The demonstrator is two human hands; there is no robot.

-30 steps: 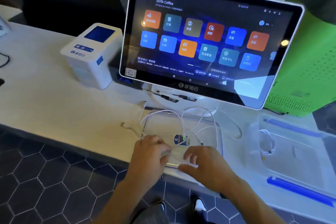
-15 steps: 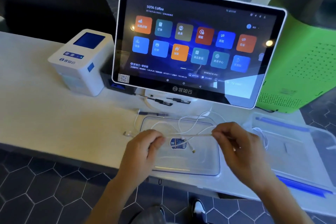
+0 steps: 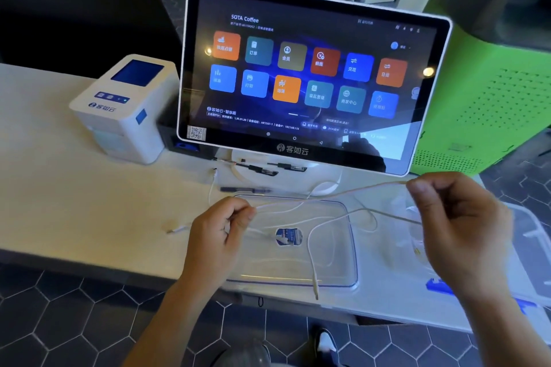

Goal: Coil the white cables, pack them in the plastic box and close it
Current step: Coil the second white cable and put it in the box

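A white cable (image 3: 328, 195) is stretched taut between my two hands above the counter. My left hand (image 3: 217, 235) pinches one part of it over the left side of a clear plastic tray (image 3: 353, 250) with a blue sticker. My right hand (image 3: 456, 229) pinches the cable at the right, raised higher. A free end with a plug (image 3: 315, 287) dangles past the tray's front edge. Another white cable (image 3: 213, 185) lies loose on the counter behind the tray, with a small plug (image 3: 179, 229) at the left. A clear box part with blue clips (image 3: 527, 235) lies at the right, partly hidden by my right hand.
A touchscreen terminal (image 3: 310, 74) stands right behind the tray, with black pens (image 3: 262, 170) at its base. A white receipt printer (image 3: 125, 107) sits at the left. A green perforated cabinet (image 3: 489, 92) is at the right. The counter's front edge (image 3: 89, 259) runs below my hands.
My hands rose from the tray holding the cable and have moved apart, the right hand going far right and up, drawing the cable straight. One plug end now hangs over the tray's front.
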